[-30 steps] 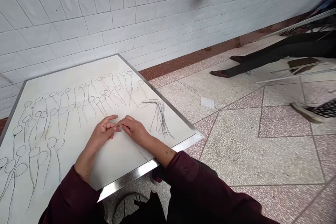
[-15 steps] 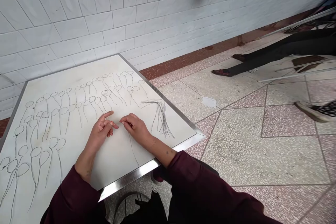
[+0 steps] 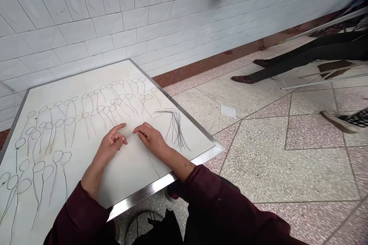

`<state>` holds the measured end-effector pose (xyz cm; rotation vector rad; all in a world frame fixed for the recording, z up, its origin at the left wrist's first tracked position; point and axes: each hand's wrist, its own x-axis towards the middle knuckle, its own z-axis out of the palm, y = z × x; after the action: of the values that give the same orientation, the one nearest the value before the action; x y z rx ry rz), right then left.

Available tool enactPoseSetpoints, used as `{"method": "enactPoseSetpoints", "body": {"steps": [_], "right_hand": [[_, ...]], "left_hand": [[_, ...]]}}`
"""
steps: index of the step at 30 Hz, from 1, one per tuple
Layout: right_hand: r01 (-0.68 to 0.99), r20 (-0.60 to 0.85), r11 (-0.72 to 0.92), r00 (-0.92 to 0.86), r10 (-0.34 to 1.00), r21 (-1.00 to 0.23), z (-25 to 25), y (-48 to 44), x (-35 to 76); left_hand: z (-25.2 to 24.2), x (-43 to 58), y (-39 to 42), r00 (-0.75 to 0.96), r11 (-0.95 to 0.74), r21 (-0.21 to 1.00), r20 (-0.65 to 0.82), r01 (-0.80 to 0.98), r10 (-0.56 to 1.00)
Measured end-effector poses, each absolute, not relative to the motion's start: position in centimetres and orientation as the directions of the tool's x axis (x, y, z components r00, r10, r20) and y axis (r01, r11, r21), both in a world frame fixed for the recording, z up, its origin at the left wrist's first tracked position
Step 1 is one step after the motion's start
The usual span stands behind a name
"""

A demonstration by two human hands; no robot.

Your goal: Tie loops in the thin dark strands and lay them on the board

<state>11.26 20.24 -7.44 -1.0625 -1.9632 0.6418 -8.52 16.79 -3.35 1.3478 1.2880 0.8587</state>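
Note:
A thin dark wire (image 3: 152, 163) runs from between my hands down toward the table's front edge. My right hand (image 3: 151, 138) pinches it between thumb and fingertips. My left hand (image 3: 111, 144) holds its end between thumb and a bent finger, with the index finger stretched out. A short stretch of wire shows between the two hands. Left of and beyond my hands, many looped wires (image 3: 58, 156) lie in rows, each a round loop with a long tail. Right of my right hand lies a bundle of loose straight wires (image 3: 178, 130), fanned out at its lower end.
The white table (image 3: 123, 187) has a metal rim and stands against a white tiled wall (image 3: 109, 44). On the speckled floor lies a white paper (image 3: 228, 111). Another person's legs (image 3: 299, 57) stretch in from the right, and a further shoe (image 3: 340, 122) shows below them.
My hands have drawn slightly apart, the right one moving a little right. A piece of wire now shows between them, and the wire's hanging tail has shifted right.

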Motion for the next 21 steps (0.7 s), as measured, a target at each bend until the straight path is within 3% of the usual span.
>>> {"method": "enactPoseSetpoints", "body": {"steps": [6, 13, 21], "right_hand": [[0.440, 0.420, 0.490, -0.252, 0.872, -0.752, -7.28, 20.41, 11.53], [0.436, 0.413, 0.477, -0.238, 0.879, -0.763, -7.19, 20.24, 11.35], [0.465, 0.403, 0.487, -0.274, 0.873, -0.740, -7.08, 20.22, 11.42]], "left_hand": [[-3.35, -8.59, 16.70, 0.086, 0.141, 0.975, -0.158, 0.173, 0.984], [-3.47, -8.56, 16.79, 0.116, 0.143, 0.982, -0.158, 0.127, 0.981], [-3.42, -8.69, 16.76, 0.088, 0.072, 0.972, -0.094, 0.223, 0.992]]}}
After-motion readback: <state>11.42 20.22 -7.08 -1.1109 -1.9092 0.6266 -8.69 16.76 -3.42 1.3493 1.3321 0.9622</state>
